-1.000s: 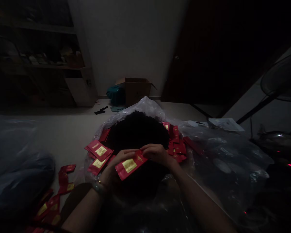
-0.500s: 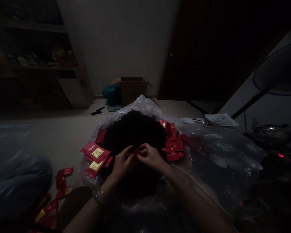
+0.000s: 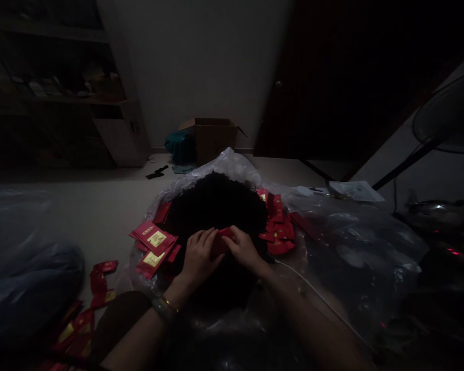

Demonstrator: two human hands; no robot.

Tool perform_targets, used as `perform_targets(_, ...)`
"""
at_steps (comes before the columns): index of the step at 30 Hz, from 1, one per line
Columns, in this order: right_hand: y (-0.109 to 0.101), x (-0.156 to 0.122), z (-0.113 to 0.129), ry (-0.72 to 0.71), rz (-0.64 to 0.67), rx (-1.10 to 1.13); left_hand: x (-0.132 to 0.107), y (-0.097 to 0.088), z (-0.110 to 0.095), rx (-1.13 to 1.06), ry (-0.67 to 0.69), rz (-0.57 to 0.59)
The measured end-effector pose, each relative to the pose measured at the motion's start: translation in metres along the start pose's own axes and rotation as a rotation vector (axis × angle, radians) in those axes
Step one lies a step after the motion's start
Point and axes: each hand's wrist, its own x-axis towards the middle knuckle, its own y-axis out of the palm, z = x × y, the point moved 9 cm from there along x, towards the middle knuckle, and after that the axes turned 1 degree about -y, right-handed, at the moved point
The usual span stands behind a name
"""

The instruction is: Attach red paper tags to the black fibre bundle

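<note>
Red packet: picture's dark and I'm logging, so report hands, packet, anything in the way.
Left hand, right hand both gripping red packet. Packet partly hidden, near dark heap. Loose packets flank heap, not blocking.

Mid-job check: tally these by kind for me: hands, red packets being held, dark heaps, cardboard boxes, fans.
Left hand and right hand: 2
Held red packet: 1
Dark heap: 1
Cardboard box: 1
Fan: 1
Total: 6
</note>
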Motion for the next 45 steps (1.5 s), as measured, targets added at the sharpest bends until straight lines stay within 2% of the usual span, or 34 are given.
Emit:
perform_targets(4,0.024,0.001,-0.008,0.106,0.243,0.446,-0.001,0.002,0.002,-0.032,0.035,-0.033)
perform_targets(6,0.032,-0.002,-0.004,0.132,0.358,0.581,-0.001,0.002,0.002,-0.042,0.047,-0.031)
perform_targets(8,0.035,-0.005,0.000,0.152,0.414,0.635,0.000,0.001,0.000,0.016,0.042,-0.016)
perform_targets(13,0.039,-0.009,-0.003,0.204,0.432,0.635,-0.001,-0.003,-0.006,0.212,0.038,0.012)
perform_targets(18,0.048,-0.006,-0.017,0.275,0.443,0.722,-0.001,0.004,-0.004,0.192,0.060,0.062)
perform_targets(20,0.043,-0.005,-0.017,0.286,0.474,0.752,-0.001,0.005,0.000,0.150,0.041,0.058)
perform_targets(22,0.031,-0.003,-0.018,0.315,0.471,0.753,0.001,0.003,0.007,0.121,0.001,0.030)
perform_targets(25,0.005,-0.002,-0.026,0.399,0.404,0.562,0.002,-0.003,0.015,0.085,-0.057,-0.022)
perform_targets(27,0.003,-0.009,-0.031,0.426,0.511,0.234,0.003,-0.007,0.018,0.066,-0.079,-0.045)
perform_targets(30,0.011,-0.018,-0.032,0.318,0.706,-0.341,0.005,-0.011,0.022,0.046,-0.102,-0.068)
perform_targets(32,0.010,-0.016,-0.029,0.231,0.699,-0.524,0.006,-0.013,0.025,0.029,-0.120,-0.081)
perform_targets(37,-0.003,-0.008,-0.037,0.216,0.599,-0.620,0.008,-0.021,0.033,-0.048,-0.186,-0.108)
perform_targets(39,0.000,-0.006,-0.039,0.195,0.577,-0.617,0.009,-0.023,0.035,-0.068,-0.210,-0.125)
perform_targets(43,0.035,-0.003,-0.027,0.056,0.544,-0.542,0.009,-0.022,0.036,-0.083,-0.221,-0.123)
perform_targets(45,0.054,-0.005,-0.026,0.033,0.584,-0.580,0.008,-0.021,0.037,-0.089,-0.225,-0.112)
